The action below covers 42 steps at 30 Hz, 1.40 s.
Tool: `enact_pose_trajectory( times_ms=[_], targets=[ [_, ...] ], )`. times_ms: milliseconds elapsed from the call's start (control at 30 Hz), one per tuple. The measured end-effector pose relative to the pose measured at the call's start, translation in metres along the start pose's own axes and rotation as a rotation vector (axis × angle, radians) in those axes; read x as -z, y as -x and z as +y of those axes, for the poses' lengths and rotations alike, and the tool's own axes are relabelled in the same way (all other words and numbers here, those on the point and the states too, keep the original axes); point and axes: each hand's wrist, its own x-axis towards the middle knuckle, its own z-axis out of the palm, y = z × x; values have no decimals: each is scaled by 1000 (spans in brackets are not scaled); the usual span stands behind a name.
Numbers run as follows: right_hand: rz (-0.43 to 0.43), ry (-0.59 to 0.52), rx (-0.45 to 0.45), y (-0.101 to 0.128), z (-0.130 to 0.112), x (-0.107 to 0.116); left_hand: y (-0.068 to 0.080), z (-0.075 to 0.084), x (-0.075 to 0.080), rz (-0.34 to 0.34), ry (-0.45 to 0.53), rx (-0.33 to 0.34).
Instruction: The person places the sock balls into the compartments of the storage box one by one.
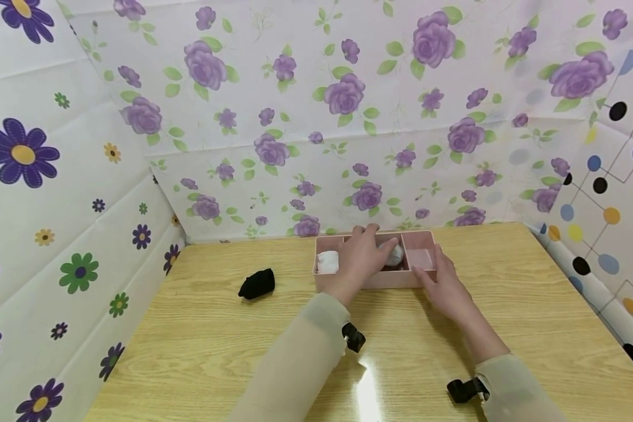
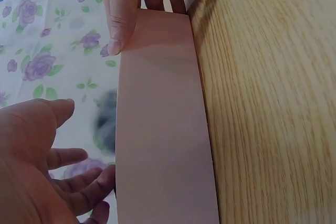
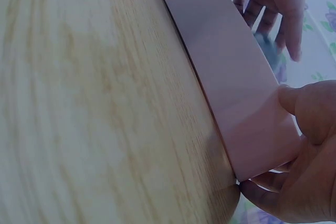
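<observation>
A pink box (image 1: pixel 390 280) with three compartments stands at the back of the wooden table (image 1: pixel 242 351). My left hand (image 1: pixel 364 255) hovers over its middle compartment with fingers spread and loose, just above a grey rolled sock (image 1: pixel 395 255). In the left wrist view that hand (image 2: pixel 31 150) is empty beside the box wall (image 2: pixel 168 129), and the grey roll (image 2: pixel 107 119) is a blur beyond. My right hand (image 1: pixel 443 287) grips the box's right end, thumb on the front wall (image 3: pixel 236 77). A white roll (image 1: pixel 327 262) fills the left compartment and a pink item (image 1: pixel 419 258) the right.
A black rolled sock (image 1: pixel 257 284) lies on the table left of the box. Flowered sheets (image 1: pixel 316 117) wall in the back and left side, and a dotted sheet (image 1: pixel 612 205) closes the right. Bare tabletop stretches in front of the box.
</observation>
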Motion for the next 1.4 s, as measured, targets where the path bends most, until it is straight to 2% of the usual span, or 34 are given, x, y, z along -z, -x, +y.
enact_pose_trajectory(
  times_ms=[433,733,1100,1400],
  targets=[
    [-5,6,-2,2,-3,2,2,-8,-2,38,43,-33],
    [0,8,3,1,-4,1,9,-20,10,99,110,-60],
    [-2,3,8,2,-5,0,21,-41,24,140,38,-62],
    [-7,11,3,3,-6,1,33,-58,32,173,49,-76]
  ],
)
